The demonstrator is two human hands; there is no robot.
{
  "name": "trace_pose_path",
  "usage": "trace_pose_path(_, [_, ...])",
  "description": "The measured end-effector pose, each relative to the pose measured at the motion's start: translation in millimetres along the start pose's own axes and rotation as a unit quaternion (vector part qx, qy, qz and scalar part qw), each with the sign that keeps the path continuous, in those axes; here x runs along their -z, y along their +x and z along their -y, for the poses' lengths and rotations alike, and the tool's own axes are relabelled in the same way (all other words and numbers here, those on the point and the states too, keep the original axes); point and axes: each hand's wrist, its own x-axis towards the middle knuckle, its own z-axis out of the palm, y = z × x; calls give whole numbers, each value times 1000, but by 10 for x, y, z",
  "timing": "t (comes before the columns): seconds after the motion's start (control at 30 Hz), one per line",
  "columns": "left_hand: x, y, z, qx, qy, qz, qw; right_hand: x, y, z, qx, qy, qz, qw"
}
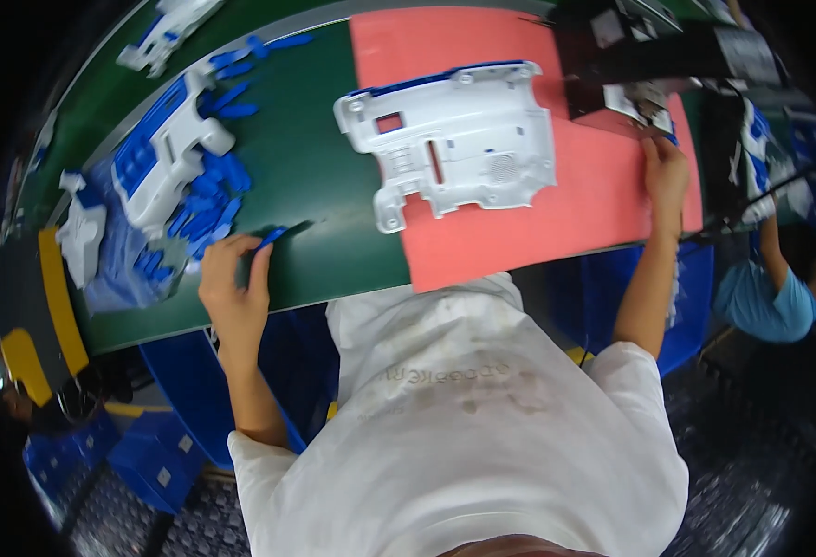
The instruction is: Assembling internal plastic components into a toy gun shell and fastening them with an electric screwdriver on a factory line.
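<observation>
Near the table's front edge on the left, my left hand pinches a small blue plastic piece between thumb and fingertips. On the right, my right hand reaches to the front of a black machine with a metal mechanism. Its fingers are closed at that mechanism, and what they grip is too small to make out. Between my hands a white plastic housing lies inner side up, with a blue strip along its far edge. Neither hand touches it.
Beneath the housing is a pink mat on the green table. Loose blue pieces lie to the left, beside a white-and-blue housing and a clear bag. Another person is at the far right.
</observation>
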Motion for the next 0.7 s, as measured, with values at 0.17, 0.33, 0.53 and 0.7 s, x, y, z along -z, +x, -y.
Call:
trace_pose_path(0.17, [-329, 33, -85, 185, -426, 21, 885, 79, -423, 367, -77, 330, 0, 941])
trace_pose_path(0.33, [-714, 335, -445, 121, -507, 165, 837, 274, -914, 1389, -13, 484, 148, 862])
trace_pose_path(0.53, [-825, 430, -499, 106, -461, 142, 870, 326, -784, 2089, 161, 398, 164, 888])
trace_pose_path(0.7, [-865, 408, -648, 92, -450, 120, 880, 154, -704, 2318, 287, 382, 204, 855])
